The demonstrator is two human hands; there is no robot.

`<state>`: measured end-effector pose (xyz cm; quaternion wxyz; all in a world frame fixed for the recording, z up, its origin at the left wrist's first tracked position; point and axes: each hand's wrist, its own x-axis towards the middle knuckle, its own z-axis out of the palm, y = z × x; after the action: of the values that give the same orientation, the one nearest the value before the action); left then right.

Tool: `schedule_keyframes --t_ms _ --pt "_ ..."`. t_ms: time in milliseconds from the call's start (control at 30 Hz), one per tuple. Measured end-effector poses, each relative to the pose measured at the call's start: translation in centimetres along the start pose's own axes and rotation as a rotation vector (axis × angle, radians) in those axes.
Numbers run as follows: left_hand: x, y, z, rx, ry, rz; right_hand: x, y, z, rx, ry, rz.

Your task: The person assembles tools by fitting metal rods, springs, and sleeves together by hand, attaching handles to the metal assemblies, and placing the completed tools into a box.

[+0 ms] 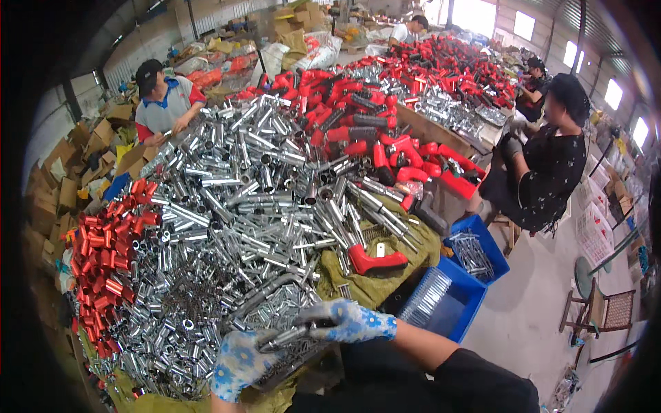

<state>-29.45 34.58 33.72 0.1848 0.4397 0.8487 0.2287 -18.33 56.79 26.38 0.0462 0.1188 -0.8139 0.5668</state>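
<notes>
Both my hands wear white gloves with blue flowers and grey palms. My left hand point(241, 361) is closed around one end of a short silver metal tube point(284, 338), low over the near edge of a heap of metal parts. The fingers of my right hand point(350, 322) close on the tube's other end; the fingertips are partly hidden. Under and around them lie loose silver sleeves and rods point(227, 241). Just beyond my right hand, a red pistol-shaped handle point(377, 261) with a dark grip rests on yellow-green sacking point(358, 283).
To the right stand a blue bin point(474, 313) with a row of silver rods and another blue bin point(505, 260) of metal pieces. Red sleeves point(103, 268) are piled at left, red handles point(344, 117) farther back. Several people work around the heaps; a woven chair point(616, 310) stands right.
</notes>
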Motion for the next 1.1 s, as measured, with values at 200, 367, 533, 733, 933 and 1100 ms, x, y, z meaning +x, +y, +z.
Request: schedule_keyframes --t_ms 200,367,533,733,933,1100 --pt "0.0 4.2 3.7 0.233 -0.184 -0.015 -2.1 -0.6 2.6 0.233 -0.136 0.107" --pt "-0.3 0.9 6.8 0.068 -0.199 0.416 -5.7 2.2 2.2 0.669 -0.319 0.515" --pt "-1.0 -2.8 11.3 -0.319 0.317 -0.320 -15.3 16.1 -3.3 0.608 0.008 0.778" --pt "-1.2 -5.0 14.6 -0.514 0.731 -0.233 -30.5 37.4 0.3 -0.489 0.517 1.366" --pt "-0.2 -4.1 14.7 -0.446 0.755 -0.342 -27.5 40.3 3.2 -0.569 0.530 1.454" --pt "0.1 -2.5 14.0 -0.547 0.708 -0.421 -24.7 39.7 2.9 -0.425 0.683 1.670"
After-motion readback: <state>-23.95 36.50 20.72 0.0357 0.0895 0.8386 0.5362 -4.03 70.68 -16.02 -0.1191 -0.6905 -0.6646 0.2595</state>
